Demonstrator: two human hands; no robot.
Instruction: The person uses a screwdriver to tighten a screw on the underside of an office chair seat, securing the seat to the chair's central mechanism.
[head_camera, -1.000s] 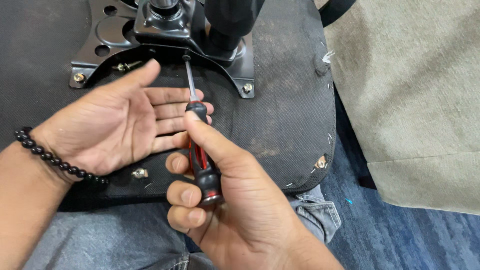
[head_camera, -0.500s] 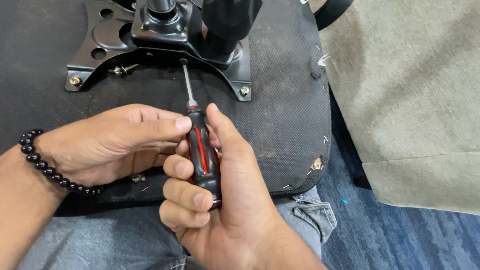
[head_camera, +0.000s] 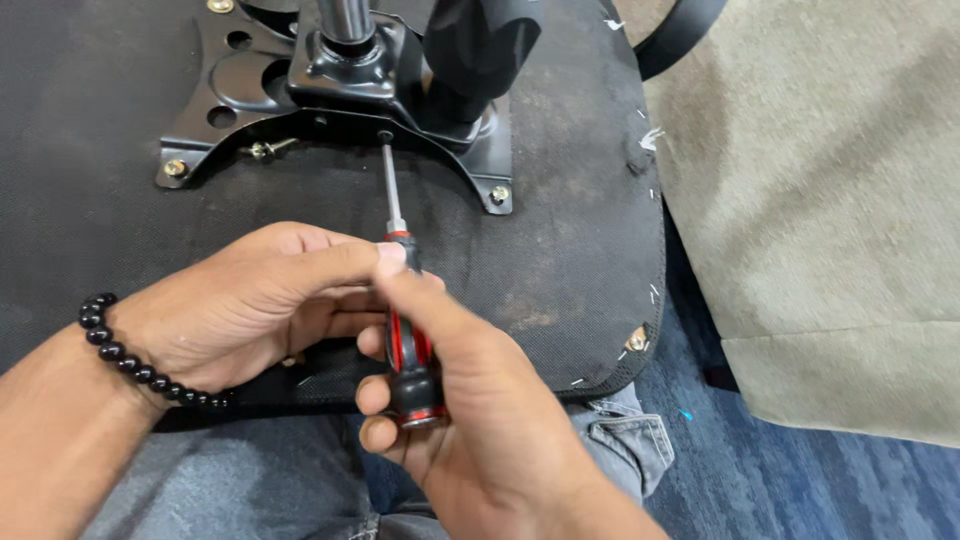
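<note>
My right hand (head_camera: 470, 400) grips the red and black handle of a screwdriver (head_camera: 405, 340). Its steel shaft (head_camera: 391, 190) points away from me, and the tip rests at the front edge of a black metal mounting plate (head_camera: 220, 110) bolted to the dark underside of a chair seat (head_camera: 560, 230). My left hand (head_camera: 255, 300), with a black bead bracelet at the wrist, closes round the top of the handle, thumb and fingertips pinching it near the shaft. A loose screw (head_camera: 262, 150) lies by the plate's left arm.
A chrome column (head_camera: 345, 15) and a black lever part (head_camera: 480, 50) rise from the plate. Bolts (head_camera: 499, 194) sit in the plate's corners. The seat rests on my jeans-clad lap (head_camera: 250, 480). A beige upholstered piece (head_camera: 820, 200) and blue carpet (head_camera: 800, 480) lie on the right.
My left hand was open, palm up, beside the screwdriver; it has closed onto the top of the handle. The right hand kept its grip and the tool stayed at the plate.
</note>
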